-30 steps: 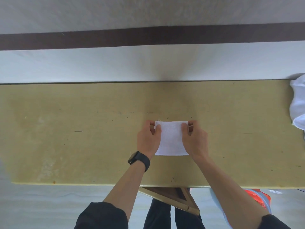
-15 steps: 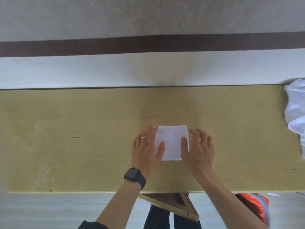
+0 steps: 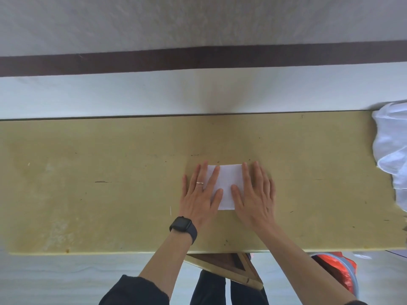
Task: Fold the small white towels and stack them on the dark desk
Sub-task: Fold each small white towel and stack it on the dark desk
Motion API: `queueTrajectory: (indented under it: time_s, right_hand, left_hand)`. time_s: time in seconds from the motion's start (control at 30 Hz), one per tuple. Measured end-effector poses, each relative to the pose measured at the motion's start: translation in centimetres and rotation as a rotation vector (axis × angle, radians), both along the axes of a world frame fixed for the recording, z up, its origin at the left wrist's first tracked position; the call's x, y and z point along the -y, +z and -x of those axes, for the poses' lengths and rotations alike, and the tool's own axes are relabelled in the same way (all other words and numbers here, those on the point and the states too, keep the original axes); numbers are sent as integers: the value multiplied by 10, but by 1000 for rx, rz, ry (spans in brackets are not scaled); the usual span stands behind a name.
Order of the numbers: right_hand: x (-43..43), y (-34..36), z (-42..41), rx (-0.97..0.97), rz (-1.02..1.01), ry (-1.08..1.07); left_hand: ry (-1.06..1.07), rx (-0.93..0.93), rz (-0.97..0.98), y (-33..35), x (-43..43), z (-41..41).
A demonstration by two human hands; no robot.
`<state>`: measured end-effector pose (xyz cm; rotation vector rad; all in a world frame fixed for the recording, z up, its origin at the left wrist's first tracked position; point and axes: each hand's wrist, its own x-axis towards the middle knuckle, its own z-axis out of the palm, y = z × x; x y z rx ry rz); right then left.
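A small folded white towel (image 3: 226, 183) lies flat on the yellowish desk top (image 3: 110, 183), near the middle. My left hand (image 3: 201, 194) lies flat with straight fingers over the towel's left edge, a ring on one finger and a black watch on the wrist. My right hand (image 3: 255, 192) lies flat the same way over its right edge. Both palms press the towel down; only its middle strip shows between them. A heap of loose white cloth (image 3: 391, 155) sits at the desk's right end.
A pale wall with a dark band (image 3: 198, 59) runs behind the desk's far edge. Below the near edge are a wooden stool corner (image 3: 231, 269), my dark trousers and an orange-red bag (image 3: 337, 274) on the floor at the right.
My hands went from pinching the towel's far corners to lying flat on its two sides, fingers spread straight. The towel stayed in place on the desk.
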<state>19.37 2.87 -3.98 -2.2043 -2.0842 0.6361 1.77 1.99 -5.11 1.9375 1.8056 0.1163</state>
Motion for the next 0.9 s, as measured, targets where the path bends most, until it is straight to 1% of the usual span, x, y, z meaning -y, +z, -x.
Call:
queueTrajectory:
  time_s: [0.07,0.13,0.2,0.23,0.3,0.4,0.5,0.57,0.63,0.73,0.9]
  right_hand:
    - [-3,13,2,-53,32,-135]
    - [-10,25,6,-79,93,-284]
    - [-20,33,10,-131,159,-410]
    - [-25,36,12,-163,191,-455]
    - [-34,38,15,-208,252,-511]
    - [-42,38,17,-267,347,-559]
    - [-44,37,13,-375,423,-610]
    - [-42,36,8,-455,442,-618]
    - [-38,38,4,-538,445,-611]
    - [-28,42,0,-650,412,-592]
    - [-13,54,-4,-777,299,-568]
  left_hand:
    - [225,92,19,18,-3,-5]
    - [527,210,68,35,-11,-14]
    - [766,301,197,44,-20,-22]
    - [832,322,254,47,-24,-25]
    - [862,323,303,48,-27,-28]
    - [884,340,321,50,-30,-29]
    - [927,362,344,54,-35,-30]
    - [915,365,363,56,-37,-30]
    - [891,373,388,57,-35,-29]
    - [881,459,391,56,-28,-27]
    - [943,703,348,69,-12,-17]
